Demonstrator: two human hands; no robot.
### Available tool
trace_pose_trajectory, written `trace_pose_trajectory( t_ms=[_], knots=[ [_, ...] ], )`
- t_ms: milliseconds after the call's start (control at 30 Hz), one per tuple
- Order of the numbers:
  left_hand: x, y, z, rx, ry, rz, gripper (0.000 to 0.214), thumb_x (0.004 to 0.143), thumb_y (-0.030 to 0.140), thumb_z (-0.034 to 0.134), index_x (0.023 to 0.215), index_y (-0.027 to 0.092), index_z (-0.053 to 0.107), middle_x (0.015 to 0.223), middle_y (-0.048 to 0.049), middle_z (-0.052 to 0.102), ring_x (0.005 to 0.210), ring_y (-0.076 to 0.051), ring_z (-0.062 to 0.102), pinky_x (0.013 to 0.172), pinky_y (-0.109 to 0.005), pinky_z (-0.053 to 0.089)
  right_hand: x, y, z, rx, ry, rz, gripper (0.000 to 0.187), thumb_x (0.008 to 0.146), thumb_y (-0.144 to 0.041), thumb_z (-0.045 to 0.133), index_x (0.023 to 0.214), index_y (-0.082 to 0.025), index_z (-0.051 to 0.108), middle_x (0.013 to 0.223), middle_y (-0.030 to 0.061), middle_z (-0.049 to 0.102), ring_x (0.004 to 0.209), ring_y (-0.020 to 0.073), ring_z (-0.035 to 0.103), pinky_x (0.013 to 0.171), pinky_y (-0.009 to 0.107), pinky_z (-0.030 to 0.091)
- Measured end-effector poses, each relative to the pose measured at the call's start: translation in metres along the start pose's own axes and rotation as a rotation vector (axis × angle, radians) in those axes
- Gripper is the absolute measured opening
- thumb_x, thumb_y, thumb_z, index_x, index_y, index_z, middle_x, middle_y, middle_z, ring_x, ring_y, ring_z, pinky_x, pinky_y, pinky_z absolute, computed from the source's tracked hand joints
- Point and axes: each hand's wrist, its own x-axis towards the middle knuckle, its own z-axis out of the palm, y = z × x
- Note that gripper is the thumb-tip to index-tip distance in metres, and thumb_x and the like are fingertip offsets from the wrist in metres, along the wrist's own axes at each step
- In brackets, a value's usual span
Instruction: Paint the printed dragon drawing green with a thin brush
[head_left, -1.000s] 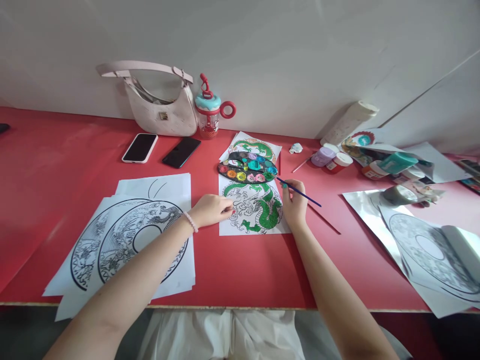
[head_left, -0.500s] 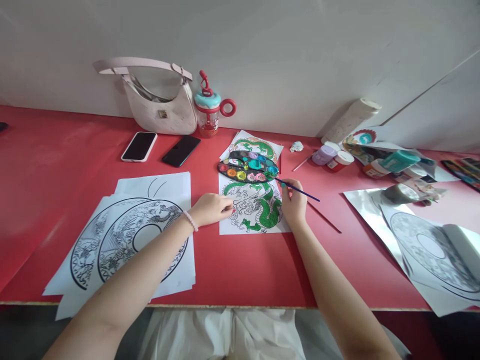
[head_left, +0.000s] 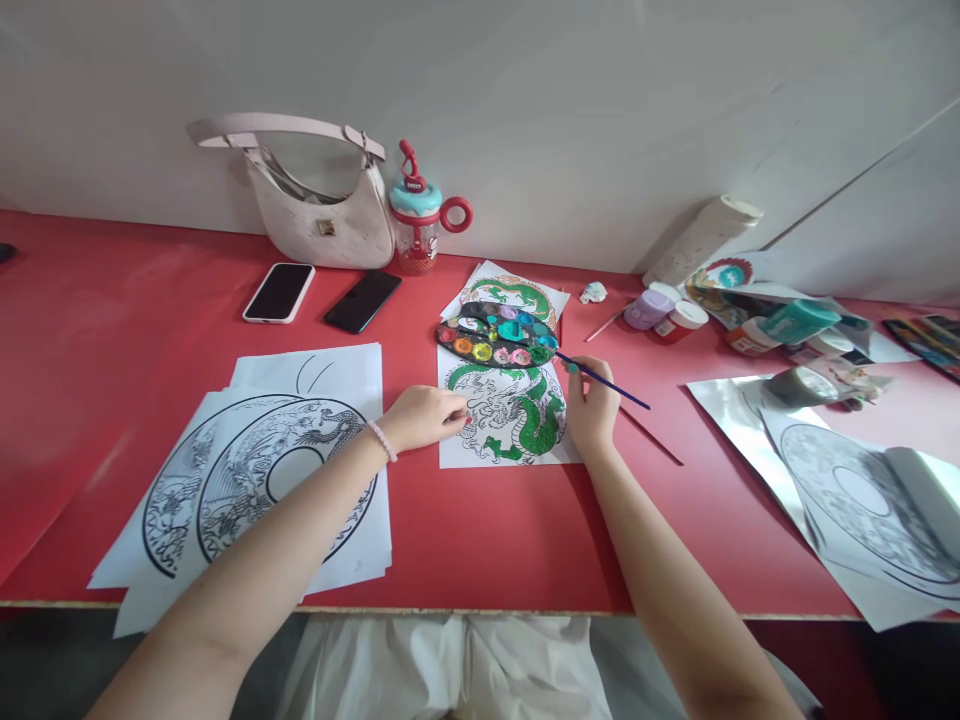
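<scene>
Head camera view: you sit at a red table (head_left: 480,540), the paper (head_left: 538,430) with a partly green dragon lying flat in front of you between your two hands. Your right hand (head_left: 592,408) grips a blue brush (head_left: 611,387) between thumb and fingers, its tip at the right end of a black palette (head_left: 489,338); whether the bristles touch paint is too small to tell. Your left hand (head_left: 422,418), a pale bead bracelet (head_left: 382,442) at the wrist, rests with fingers curled at the paper's left edge; you cannot tell from here if it pinches the sheet. The palette, dotted with many colors, covers the paper's top edge and overlaps a second dragon picture (head_left: 525,288) behind it. A red brush (head_left: 652,437) lies on the table just beside your right hand. Black-and-white printed sheets (head_left: 352,372) are piled beneath your left forearm. Toward the wall stand a pale handbag (head_left: 322,228) and a red-handled cup (head_left: 416,230), with two phones (head_left: 364,302) lying nearby; paint jars (head_left: 651,308) lie to the right, near a crumpled tissue (head_left: 593,292).
</scene>
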Motion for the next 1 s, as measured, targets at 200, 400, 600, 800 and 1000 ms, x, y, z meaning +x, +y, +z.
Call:
trace_pose_trajectory(
  t_ms=[200, 400, 600, 800, 1000],
  knots=[
    [0.001, 0.002, 0.000, 0.012, 0.030, -0.040, 0.018, 0.084, 0.026, 0.050, 0.068, 0.018, 0.054, 0.068, 0.0021, 0.060, 0.062, -0.011, 0.051, 0.056, -0.024, 0.031, -0.001, 0.001, 0.000, -0.026, 0.023, 0.013, 0.021, 0.085, -0.032, 0.043, 0.093, -0.018, 0.056, 0.088, 0.0063, 0.064, 0.072, 0.0148, 0.057, 0.067, 0.029, 0.045],
    [0.006, -0.003, -0.005, 0.051, 0.316, -0.146, 0.013, 0.087, 0.022, 0.045, 0.089, 0.016, 0.057, 0.088, -0.0049, 0.064, 0.084, -0.018, 0.056, 0.078, -0.033, 0.044, -0.001, 0.002, 0.001, 0.006, 0.012, 0.066, 0.018, 0.084, -0.032, 0.047, 0.091, -0.018, 0.056, 0.081, 0.0039, 0.064, 0.068, 0.0131, 0.056, 0.064, 0.027, 0.043],
    [0.009, -0.011, 0.005, 0.107, 0.269, -0.122, 0.035, 0.085, 0.024, 0.051, 0.117, 0.012, 0.051, 0.117, -0.0106, 0.060, 0.109, -0.025, 0.052, 0.092, -0.040, 0.044, 0.002, -0.004, 0.003, 0.566, 0.202, 0.221, 0.020, 0.081, -0.036, 0.055, 0.088, -0.018, 0.052, 0.076, 0.0012, 0.064, 0.074, 0.0120, 0.062, 0.070, 0.027, 0.046],
    [0.016, -0.010, 0.006, 0.130, 0.266, -0.181, 0.033, 0.087, 0.028, 0.049, 0.117, 0.014, 0.050, 0.117, -0.0094, 0.061, 0.108, -0.025, 0.053, 0.091, -0.041, 0.045, 0.007, -0.011, 0.005, 1.017, 0.195, 0.509, 0.031, 0.063, -0.035, 0.070, 0.079, -0.019, 0.048, 0.060, -0.0046, 0.060, 0.061, 0.0096, 0.061, 0.060, 0.022, 0.044],
    [0.032, -0.014, 0.004, 0.160, 0.214, -0.130, 0.014, 0.082, 0.018, 0.048, 0.094, 0.015, 0.054, 0.103, -0.0084, 0.063, 0.101, -0.023, 0.054, 0.084, -0.038, 0.045, 0.005, -0.015, 0.008, 1.073, 0.209, 0.554, 0.031, 0.059, -0.031, 0.071, 0.075, -0.019, 0.047, 0.056, -0.0062, 0.058, 0.056, 0.0075, 0.057, 0.057, 0.020, 0.043]
  ],
)
